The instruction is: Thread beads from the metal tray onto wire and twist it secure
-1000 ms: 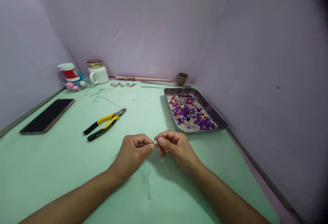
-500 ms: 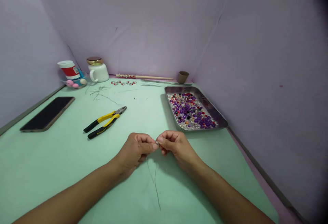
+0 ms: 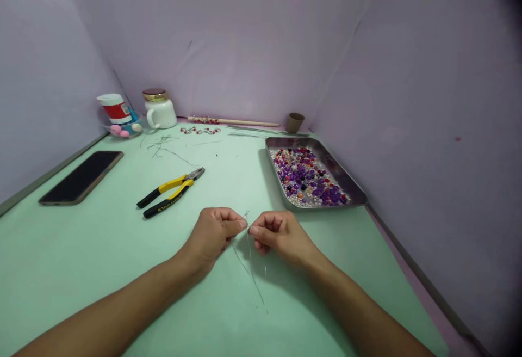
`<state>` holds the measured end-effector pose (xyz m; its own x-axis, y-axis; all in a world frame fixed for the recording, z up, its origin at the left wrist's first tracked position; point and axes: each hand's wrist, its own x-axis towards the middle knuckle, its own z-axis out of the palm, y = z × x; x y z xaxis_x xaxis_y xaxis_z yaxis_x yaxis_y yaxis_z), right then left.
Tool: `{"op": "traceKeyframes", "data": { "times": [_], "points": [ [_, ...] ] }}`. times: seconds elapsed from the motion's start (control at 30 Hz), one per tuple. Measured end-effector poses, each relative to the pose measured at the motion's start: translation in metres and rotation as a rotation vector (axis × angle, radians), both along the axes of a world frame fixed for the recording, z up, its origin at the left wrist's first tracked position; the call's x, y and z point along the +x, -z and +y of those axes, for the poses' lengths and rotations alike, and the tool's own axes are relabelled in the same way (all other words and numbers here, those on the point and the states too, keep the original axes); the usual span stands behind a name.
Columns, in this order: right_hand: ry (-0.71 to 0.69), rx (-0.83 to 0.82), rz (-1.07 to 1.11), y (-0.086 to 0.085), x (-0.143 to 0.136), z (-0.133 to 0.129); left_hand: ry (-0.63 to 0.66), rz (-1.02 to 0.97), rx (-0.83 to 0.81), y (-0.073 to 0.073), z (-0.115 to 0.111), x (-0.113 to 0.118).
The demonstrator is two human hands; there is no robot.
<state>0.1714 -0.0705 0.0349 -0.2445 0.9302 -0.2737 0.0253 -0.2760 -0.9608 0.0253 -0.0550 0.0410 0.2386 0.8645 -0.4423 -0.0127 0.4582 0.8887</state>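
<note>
My left hand (image 3: 222, 232) pinches a small piece of wirework; a tiny looped end with pale beads pokes up past the thumb and forefinger. Thin wire (image 3: 253, 275) hangs down from between the hands, its strands spreading over the green tabletop. Close on the right, my right hand (image 3: 281, 234) is closed with thumb against forefinger, on the thin wire by the look of it. The fingertips of the two hands are slightly apart. How many strands each hand grips is too fine to tell.
A metal tray (image 3: 359, 194) of mixed beads stands to the right. Pliers (image 3: 171, 192) with yellow-black handles lie left, beyond them a phone (image 3: 81, 177). At the back are wire scraps (image 3: 163, 147), a lidded white mug (image 3: 161, 114), a beaded stick (image 3: 244, 123) and a brown cup (image 3: 294, 122).
My fingertips have drawn a little apart, and the looped tip now shows above my left hand. The hanging wire has swung to the right. The whole view has shifted slightly.
</note>
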Motion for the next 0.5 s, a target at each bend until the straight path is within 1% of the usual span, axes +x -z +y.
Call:
{"op": "traceKeyframes", "data": {
  "times": [0.1, 0.23, 0.5],
  "points": [
    [-0.033, 0.072, -0.093, -0.002, 0.004, 0.001, 0.039, 0.005, -0.014, -0.002, 0.0, 0.0],
    [-0.043, 0.172, -0.197, -0.003, 0.01, 0.002, 0.085, 0.001, -0.01, -0.001, 0.001, 0.001],
    [-0.101, 0.447, -0.4, -0.002, 0.017, -0.003, 0.103, -0.006, -0.012, -0.001, -0.001, 0.001]
  ]
}}
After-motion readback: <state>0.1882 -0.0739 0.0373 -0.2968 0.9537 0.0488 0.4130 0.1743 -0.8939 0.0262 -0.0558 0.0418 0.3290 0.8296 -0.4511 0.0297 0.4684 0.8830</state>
